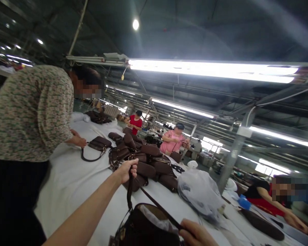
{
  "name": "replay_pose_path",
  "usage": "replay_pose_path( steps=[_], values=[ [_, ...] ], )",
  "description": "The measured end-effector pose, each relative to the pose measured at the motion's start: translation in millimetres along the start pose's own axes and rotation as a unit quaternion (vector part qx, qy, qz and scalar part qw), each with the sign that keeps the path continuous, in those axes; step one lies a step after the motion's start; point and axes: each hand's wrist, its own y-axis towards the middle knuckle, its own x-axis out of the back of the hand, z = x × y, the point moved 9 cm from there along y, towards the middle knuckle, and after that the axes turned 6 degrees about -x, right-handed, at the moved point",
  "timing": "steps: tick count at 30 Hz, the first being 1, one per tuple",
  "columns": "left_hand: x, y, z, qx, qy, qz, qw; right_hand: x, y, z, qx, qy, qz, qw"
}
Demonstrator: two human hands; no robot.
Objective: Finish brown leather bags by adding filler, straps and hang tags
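My left hand [128, 171] is closed around the dark brown strap [152, 200] of a handbag, holding it raised over the table. Lower down, my right hand [196, 232] grips the same strap near the bag's right side, partly cut off by the bottom edge. The dark brown handbag [143, 229] sits close in front of me with its top open. White stuffing [156, 218] shows inside its mouth. Just beyond my left hand lies a heap of similar brown bags [146, 169].
A white cloth covers the table [74, 184]. To the left a co-worker [33, 116] bends over another brown bag [99, 143]. A clear plastic bag [201, 191] lies to the right, before a metal post [232, 157]. Other people work farther back and at right.
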Motion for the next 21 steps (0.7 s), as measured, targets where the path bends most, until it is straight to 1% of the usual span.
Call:
replay_pose_path(
  steps=[1,2,4,6,7,8,9,10,11,13,14,15,16,17,18,19,20,21],
  values=[
    [-8.7,-2.1,7.1,0.011,0.018,0.019,1.000,12.7,-0.4,4.9,0.006,-0.054,-0.011,0.998],
    [-20.7,-4.6,16.4,0.019,0.048,0.044,0.998,23.9,1.5,16.9,0.016,-0.106,-0.030,0.994],
    [-50.9,-12.2,39.4,0.027,0.137,0.113,0.984,39.3,11.0,52.4,0.028,-0.194,-0.070,0.978],
    [-81.0,-24.7,65.0,0.035,0.237,0.200,0.950,50.6,24.4,87.8,0.014,-0.240,-0.118,0.963],
    [-91.5,-31.7,75.1,0.037,0.275,0.236,0.931,54.4,30.6,101.0,0.003,-0.255,-0.134,0.958],
    [-97.2,-37.9,81.5,0.037,0.301,0.256,0.918,57.8,35.4,110.3,-0.004,-0.260,-0.149,0.954],
    [-98.0,-42.6,83.4,0.032,0.328,0.264,0.907,60.1,38.6,115.6,0.000,-0.255,-0.157,0.954],
    [-94.7,-45.3,79.5,0.014,0.361,0.258,0.896,61.2,40.3,116.4,0.014,-0.241,-0.155,0.958],
    [-88.6,-46.6,70.6,-0.017,0.399,0.245,0.883,61.5,40.5,112.8,0.036,-0.219,-0.145,0.964],
    [-73.9,-47.9,46.7,-0.089,0.475,0.220,0.847,63.1,37.5,93.6,0.077,-0.170,-0.117,0.975],
    [-66.8,-48.0,36.6,-0.115,0.499,0.214,0.832,65.4,35.4,79.6,0.082,-0.155,-0.112,0.978],
    [-59.2,-46.8,28.1,-0.133,0.506,0.201,0.828,68.9,33.5,64.9,0.073,-0.149,-0.119,0.979],
    [-51.8,-44.4,22.1,-0.141,0.490,0.180,0.841,72.6,31.7,51.8,0.057,-0.150,-0.138,0.977],
    [-45.2,-41.2,20.1,-0.138,0.454,0.155,0.866,74.9,30.0,43.0,0.040,-0.154,-0.164,0.973],
    [-40.6,-38.0,22.0,-0.130,0.401,0.128,0.898,74.4,28.5,40.0,0.029,-0.160,-0.192,0.968],
    [-39.7,-35.5,28.1,-0.120,0.338,0.108,0.927,70.1,27.9,42.8,0.026,-0.165,-0.214,0.963],
    [-42.7,-33.9,37.3,-0.111,0.272,0.097,0.951,62.1,28.4,50.6,0.030,-0.172,-0.228,0.958],
    [-48.8,-33.1,48.8,-0.102,0.210,0.096,0.968,51.5,30.0,61.8,0.039,-0.182,-0.235,0.954]
  ],
)
